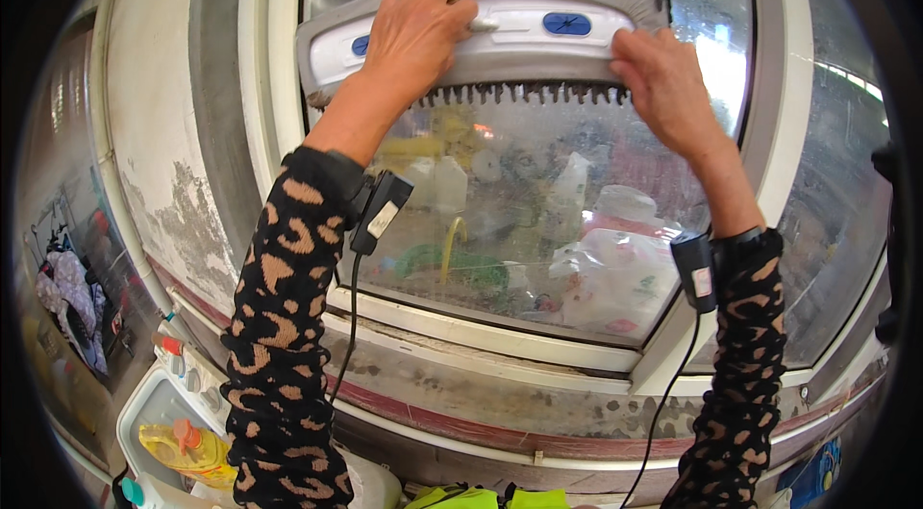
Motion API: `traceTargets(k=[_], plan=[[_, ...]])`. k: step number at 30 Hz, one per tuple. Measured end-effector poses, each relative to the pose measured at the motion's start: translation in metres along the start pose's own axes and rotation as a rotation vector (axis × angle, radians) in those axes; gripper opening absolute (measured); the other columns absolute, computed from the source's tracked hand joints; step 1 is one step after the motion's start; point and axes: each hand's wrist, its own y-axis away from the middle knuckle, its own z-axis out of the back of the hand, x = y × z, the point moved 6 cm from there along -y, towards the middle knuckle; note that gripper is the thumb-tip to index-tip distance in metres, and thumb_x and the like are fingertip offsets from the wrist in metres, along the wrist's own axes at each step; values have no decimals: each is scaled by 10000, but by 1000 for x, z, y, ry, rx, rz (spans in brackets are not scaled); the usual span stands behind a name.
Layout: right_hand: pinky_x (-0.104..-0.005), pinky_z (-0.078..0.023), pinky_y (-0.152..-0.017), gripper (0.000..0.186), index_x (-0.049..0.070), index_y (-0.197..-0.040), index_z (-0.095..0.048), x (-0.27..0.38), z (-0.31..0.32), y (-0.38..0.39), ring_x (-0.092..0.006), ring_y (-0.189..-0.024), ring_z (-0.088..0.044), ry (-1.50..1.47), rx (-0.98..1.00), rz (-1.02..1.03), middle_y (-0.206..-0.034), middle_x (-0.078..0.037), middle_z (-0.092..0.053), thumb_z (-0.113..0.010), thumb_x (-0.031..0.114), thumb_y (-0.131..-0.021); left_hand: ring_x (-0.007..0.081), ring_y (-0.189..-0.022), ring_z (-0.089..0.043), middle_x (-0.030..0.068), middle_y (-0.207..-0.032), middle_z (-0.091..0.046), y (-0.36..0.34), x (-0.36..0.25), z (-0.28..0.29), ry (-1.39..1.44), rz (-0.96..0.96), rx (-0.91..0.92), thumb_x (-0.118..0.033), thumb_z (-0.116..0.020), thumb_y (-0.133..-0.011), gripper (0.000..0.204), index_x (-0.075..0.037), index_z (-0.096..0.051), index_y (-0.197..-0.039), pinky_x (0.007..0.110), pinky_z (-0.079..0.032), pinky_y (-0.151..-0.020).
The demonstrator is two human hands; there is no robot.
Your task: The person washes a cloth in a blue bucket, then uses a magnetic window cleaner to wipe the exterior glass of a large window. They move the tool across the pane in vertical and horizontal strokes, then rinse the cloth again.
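Observation:
A flat mop head (524, 24) is pressed broadside against the upper part of a window pane (519, 144). It has a white plate with blue oval inserts, a grey cloth cover and a dark, wet-looking fringe along its lower edge. My left hand (415, 33) is closed on the plate, left of its middle, hiding part of it. At the other end, my right hand (663, 81) has its fingers curled over the lower right corner of the mop head. Dark patterned sleeves cover both forearms, and a small black device with a cable sits at each wrist.
White window frame (481, 331) surrounds the pane. Behind the glass show plastic bags (615, 278) and bottles. A washing machine (144, 394) stands lower left with a yellow bottle (187, 451) on it. Below the sill runs a white pipe (567, 463).

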Motion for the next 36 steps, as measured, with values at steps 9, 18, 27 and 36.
traceTargets(k=[9,18,27,36], plan=[[-410,-332,-698,140,108,-803,-531,61,-10,111,-270,-789,-502,-79,182,-54,-760,-65,-531,-670,96,-814,265,-902,-507,74,-937,-509,80,-73,1,105,-30,151,8,-628,-715,184,-104,-585,-855,391,-374,-717],[-406,-359,-694,163,123,-896,-589,122,-30,261,-247,-815,-525,-137,430,-75,-793,-35,-561,-596,82,-739,277,-860,-494,87,-891,-485,204,-184,2,322,-31,281,-101,-593,-748,96,-90,-541,-827,419,-386,-763],[-400,-356,-723,155,108,-882,-565,99,-6,280,-259,-821,-508,-55,421,-149,-814,-61,-548,-605,59,-741,266,-868,-493,81,-912,-505,184,-221,-1,286,-97,256,-93,-628,-717,115,-96,-566,-814,459,-389,-815],[-404,-382,-754,156,103,-906,-550,5,27,158,-258,-811,-552,340,269,-67,-782,-72,-596,-596,66,-762,264,-896,-505,66,-911,-515,21,-162,-10,146,-83,75,-37,-604,-722,113,-103,-574,-809,429,-366,-788]])
